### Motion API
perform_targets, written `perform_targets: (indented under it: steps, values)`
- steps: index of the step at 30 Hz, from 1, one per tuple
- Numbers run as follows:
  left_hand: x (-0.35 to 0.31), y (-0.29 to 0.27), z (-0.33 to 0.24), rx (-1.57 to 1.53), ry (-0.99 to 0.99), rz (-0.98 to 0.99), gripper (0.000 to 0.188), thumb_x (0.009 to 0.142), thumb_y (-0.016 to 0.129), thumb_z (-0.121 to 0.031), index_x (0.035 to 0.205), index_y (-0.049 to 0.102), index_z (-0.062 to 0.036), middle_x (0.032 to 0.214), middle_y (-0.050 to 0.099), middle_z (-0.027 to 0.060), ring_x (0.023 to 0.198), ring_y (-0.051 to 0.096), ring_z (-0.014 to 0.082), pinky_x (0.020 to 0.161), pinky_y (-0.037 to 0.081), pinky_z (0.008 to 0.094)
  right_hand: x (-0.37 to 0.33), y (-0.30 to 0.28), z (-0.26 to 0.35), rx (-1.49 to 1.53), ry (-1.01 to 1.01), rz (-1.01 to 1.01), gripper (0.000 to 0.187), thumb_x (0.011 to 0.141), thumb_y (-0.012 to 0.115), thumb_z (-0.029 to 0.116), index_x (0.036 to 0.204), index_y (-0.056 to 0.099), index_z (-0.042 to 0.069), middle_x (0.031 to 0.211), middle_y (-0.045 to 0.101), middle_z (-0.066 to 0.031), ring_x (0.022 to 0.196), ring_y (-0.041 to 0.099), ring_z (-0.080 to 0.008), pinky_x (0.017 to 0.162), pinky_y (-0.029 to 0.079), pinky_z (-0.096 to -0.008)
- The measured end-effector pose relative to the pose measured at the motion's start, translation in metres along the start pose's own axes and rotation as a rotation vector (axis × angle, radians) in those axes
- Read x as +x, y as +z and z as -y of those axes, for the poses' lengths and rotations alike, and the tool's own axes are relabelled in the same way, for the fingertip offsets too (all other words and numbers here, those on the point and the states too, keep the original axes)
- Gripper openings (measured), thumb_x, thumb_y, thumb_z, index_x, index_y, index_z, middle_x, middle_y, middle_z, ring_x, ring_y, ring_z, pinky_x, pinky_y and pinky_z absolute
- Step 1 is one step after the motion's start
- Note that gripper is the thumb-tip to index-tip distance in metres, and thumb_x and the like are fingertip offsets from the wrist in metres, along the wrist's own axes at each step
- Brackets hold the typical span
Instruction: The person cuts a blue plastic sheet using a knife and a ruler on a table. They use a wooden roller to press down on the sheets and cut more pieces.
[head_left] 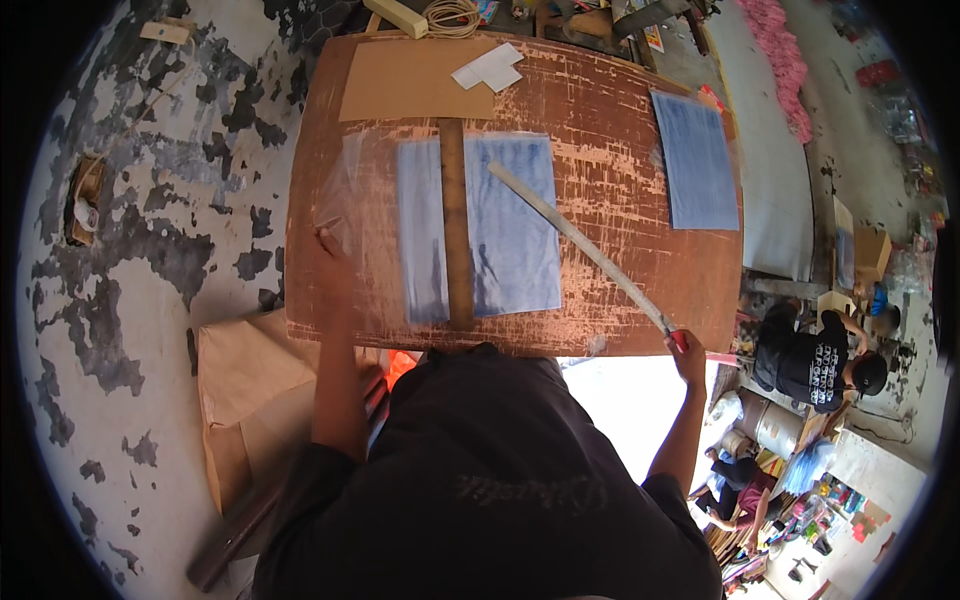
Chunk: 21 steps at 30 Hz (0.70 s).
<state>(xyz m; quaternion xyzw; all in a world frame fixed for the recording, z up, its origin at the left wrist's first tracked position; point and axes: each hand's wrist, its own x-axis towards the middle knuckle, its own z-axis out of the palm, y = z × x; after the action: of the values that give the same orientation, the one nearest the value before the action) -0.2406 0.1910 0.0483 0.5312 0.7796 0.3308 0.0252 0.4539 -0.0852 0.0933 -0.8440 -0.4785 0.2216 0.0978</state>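
A stack of blue plastic sheets (515, 230) lies on the worn brown table in front of me. Across it, from far to near, runs a dark wooden strip (455, 220). At the left, my left hand (335, 255), blurred by motion, pinches the edge of a clear plastic film (347, 185) beside the stack. My right hand (688, 352) grips the red handle of a long, narrow grey blade (600, 258) near the table's front right corner. The blade slants away to the left, its tip over the blue sheets.
Another blue sheet stack (695, 160) rests at the table's (620, 130) right. Brown cardboard (400, 80) and white paper pieces (490, 68) lie at the far side, near coiled cord (452, 17). A large brown carton (250, 400) stands at left. Two people work at the right.
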Motion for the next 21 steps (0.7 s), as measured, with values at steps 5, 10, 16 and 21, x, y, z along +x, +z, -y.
perform_targets:
  steps: [5, 10, 16, 21]
  values:
    - [0.023, -0.033, 0.027, -0.087, -0.21, 0.099, 0.035, 0.103, 0.057, -0.016, 0.135, 0.062, -0.0007, 0.106, 0.07, 0.0287, 0.099, 0.069, 0.0434, 0.095, 0.053, 0.0549, 0.068, -0.034, 0.013, -0.128, -0.085, -0.031, 0.042, 0.091, 0.082, 0.045, 0.099, 0.072, 0.006, 0.079, 0.066, -0.0146, 0.072, 0.065, -0.0313, 0.068, 0.051, -0.044]
    - [0.03, -0.008, -0.043, -0.051, 0.12, 0.129, 0.048, 0.094, 0.071, -0.018, 0.138, 0.058, -0.003, 0.132, 0.062, 0.0249, 0.118, 0.061, 0.0434, 0.099, 0.051, 0.0493, 0.151, -0.075, 0.02, -0.249, -0.195, -0.08, 0.054, 0.09, 0.078, 0.059, 0.093, 0.069, 0.005, 0.079, 0.066, -0.0184, 0.075, 0.068, -0.0389, 0.069, 0.051, -0.048]
    - [-0.052, 0.1, -0.182, -0.249, 0.638, 0.466, 0.053, 0.098, 0.069, -0.031, 0.143, 0.059, -0.0055, 0.155, 0.048, 0.0214, 0.146, 0.044, 0.041, 0.123, 0.032, 0.0562, 0.256, -0.099, 0.035, -0.41, -0.246, 0.022, 0.059, 0.085, 0.078, 0.065, 0.09, 0.069, 0.007, 0.085, 0.071, -0.0173, 0.082, 0.07, -0.0406, 0.072, 0.052, -0.0514]
    - [-0.076, 0.16, -0.204, -0.004, 0.655, 0.601, 0.063, 0.111, 0.051, -0.044, 0.162, 0.04, -0.0098, 0.172, 0.027, 0.0178, 0.161, 0.023, 0.0372, 0.132, 0.02, 0.0553, 0.317, -0.105, 0.07, -0.436, -0.291, 0.012, 0.053, 0.083, 0.084, 0.059, 0.096, 0.073, 0.009, 0.09, 0.072, -0.0142, 0.09, 0.072, -0.0378, 0.078, 0.055, -0.0494]
